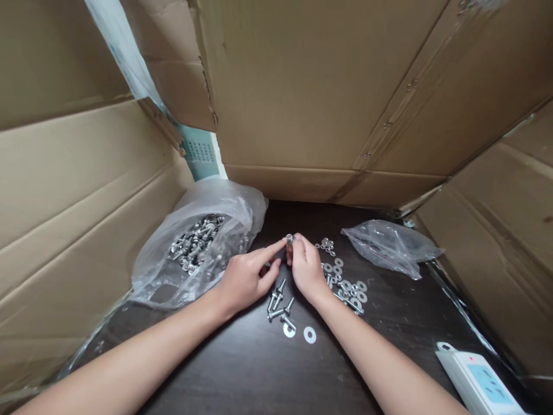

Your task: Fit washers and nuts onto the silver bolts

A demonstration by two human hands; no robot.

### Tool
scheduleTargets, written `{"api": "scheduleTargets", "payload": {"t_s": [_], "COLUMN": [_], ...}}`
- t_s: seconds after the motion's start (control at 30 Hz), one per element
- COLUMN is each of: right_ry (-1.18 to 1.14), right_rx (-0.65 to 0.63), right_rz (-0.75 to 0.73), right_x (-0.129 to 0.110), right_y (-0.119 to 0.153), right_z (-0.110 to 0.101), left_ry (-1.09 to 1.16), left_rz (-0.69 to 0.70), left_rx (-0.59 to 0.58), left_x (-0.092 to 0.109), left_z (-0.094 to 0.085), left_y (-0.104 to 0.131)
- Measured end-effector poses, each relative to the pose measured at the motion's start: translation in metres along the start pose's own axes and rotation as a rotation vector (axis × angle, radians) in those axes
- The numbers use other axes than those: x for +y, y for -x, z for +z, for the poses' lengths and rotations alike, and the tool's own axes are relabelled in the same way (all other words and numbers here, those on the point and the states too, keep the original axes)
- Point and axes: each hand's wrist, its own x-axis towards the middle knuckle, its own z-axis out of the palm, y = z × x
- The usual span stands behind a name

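Observation:
My right hand (307,270) is closed in a pinch on a small metal bolt (290,237), whose head shows above the fingertips. The rest of the bolt is hidden by the fingers. From the left, my left hand (247,278) reaches over with its index finger stretched out to the bolt head and its thumb apart below. Several loose bolts (276,301) lie on the table just under the hands. Two flat washers (310,335) are nearer to me. Beside my right wrist are more washers (361,286) mixed with bolts, and a small group of nuts or rings (327,244).
An open clear plastic bag (149,253) full of metal fasteners (196,245) stands at the left. A flattened plastic bag (391,245) lies at the right. A white power strip (469,369) occupies the front right. Cardboard walls (311,86) enclose the dark table (242,369).

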Motion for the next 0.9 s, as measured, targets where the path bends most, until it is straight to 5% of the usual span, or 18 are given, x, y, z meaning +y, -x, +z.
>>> {"api": "scheduleTargets", "payload": {"t_s": [0.37, 0.67, 0.9], "right_ry": [-0.069, 0.072, 0.074], "right_rx": [-0.03, -0.138, -0.161], "right_rz": [0.063, -0.199, -0.167], "right_x": [0.001, -0.011, -0.012], "right_y": [0.001, 0.004, 0.004], "right_z": [0.002, 0.003, 0.002], "left_ry": [0.059, 0.139, 0.124], "left_rz": [-0.154, -0.131, -0.087], "left_rx": [-0.071, 0.036, 0.025], "left_x": [0.007, 0.001, 0.002], "left_z": [-0.004, 0.0, 0.0], "left_y": [-0.005, -0.004, -0.006]}}
